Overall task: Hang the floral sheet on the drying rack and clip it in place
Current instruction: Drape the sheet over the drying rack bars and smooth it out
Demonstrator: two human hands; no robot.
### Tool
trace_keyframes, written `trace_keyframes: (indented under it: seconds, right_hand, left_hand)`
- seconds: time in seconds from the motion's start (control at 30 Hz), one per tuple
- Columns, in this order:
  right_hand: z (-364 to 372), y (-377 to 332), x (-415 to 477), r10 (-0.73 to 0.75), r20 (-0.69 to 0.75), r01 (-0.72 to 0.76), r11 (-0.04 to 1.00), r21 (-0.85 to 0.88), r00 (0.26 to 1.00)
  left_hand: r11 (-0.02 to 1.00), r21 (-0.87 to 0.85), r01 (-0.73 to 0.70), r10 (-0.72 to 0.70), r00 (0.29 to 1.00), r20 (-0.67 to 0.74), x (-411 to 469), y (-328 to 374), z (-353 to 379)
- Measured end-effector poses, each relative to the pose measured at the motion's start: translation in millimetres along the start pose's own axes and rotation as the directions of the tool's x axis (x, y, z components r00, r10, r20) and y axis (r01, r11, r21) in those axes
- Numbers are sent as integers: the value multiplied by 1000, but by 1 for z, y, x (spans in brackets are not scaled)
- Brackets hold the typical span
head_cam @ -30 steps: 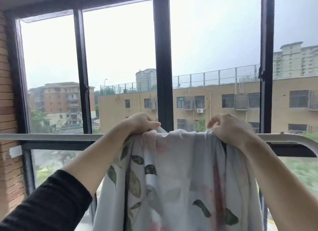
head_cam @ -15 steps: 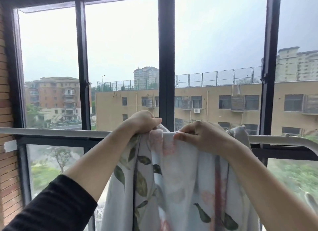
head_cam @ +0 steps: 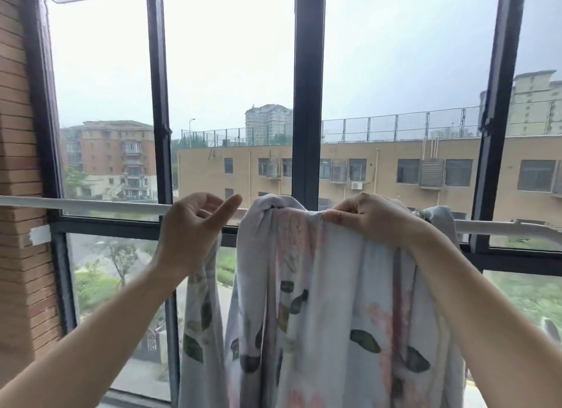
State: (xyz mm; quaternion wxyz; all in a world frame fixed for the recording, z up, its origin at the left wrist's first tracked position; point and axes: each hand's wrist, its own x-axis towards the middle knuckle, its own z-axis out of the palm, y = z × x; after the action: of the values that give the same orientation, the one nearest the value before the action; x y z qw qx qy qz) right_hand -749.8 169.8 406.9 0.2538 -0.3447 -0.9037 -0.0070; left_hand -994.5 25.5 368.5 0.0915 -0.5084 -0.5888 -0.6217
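Looking at where this is at, I'd say roughly halfway: the floral sheet (head_cam: pixel 334 301) is already draped over the white drying rack rail (head_cam: pixel 91 203) in front of the window, hanging down in bunched folds, but it's scrunched toward the middle rather than spread out. The right hand (head_cam: pixel 371 222) is pinching a fold of the fabric right at the top of the rail. The left hand (head_cam: pixel 194 225) sits just beside the sheet's left edge, fingers loosely curled and thumb out, holding nothing that I can see. No clips anywhere in view, so my guess is the spreading and all the clipping are left to do. Brands or writing: nothing readable, no tag showing on the sheet, and the white strip (head_cam: pixel 38 236) on the brick wall looks blank.
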Motion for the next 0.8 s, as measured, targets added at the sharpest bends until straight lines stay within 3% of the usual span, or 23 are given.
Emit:
trace_keyframes:
  seconds: [0.17, 0.37, 0.57, 0.73, 0.8]
  right_hand:
    - [3, 6, 3, -26, -13, 27, 997, 66, 1000]
    - [2, 5, 2, -25, -15, 25, 999, 35, 1000]
    - [-1, 7, -1, -55, -1, 55, 997, 49, 998]
    - [-3, 8, -2, -51, 8, 50, 997, 60, 999]
    - [-2, 9, 0, -46, 10, 45, 997, 61, 999]
  left_hand:
    - [990, 7, 138, -138, 989, 58, -45, -32, -15]
    - [962, 5, 272, -262, 921, 288, -85, -45, 16]
    - [894, 101, 437, -431, 779, 455, -107, -66, 50]
    - [834, 46, 550, -475, 672, 568, -114, -65, 51]
    - [809, 8, 587, -484, 660, 575, -110, -58, 43]
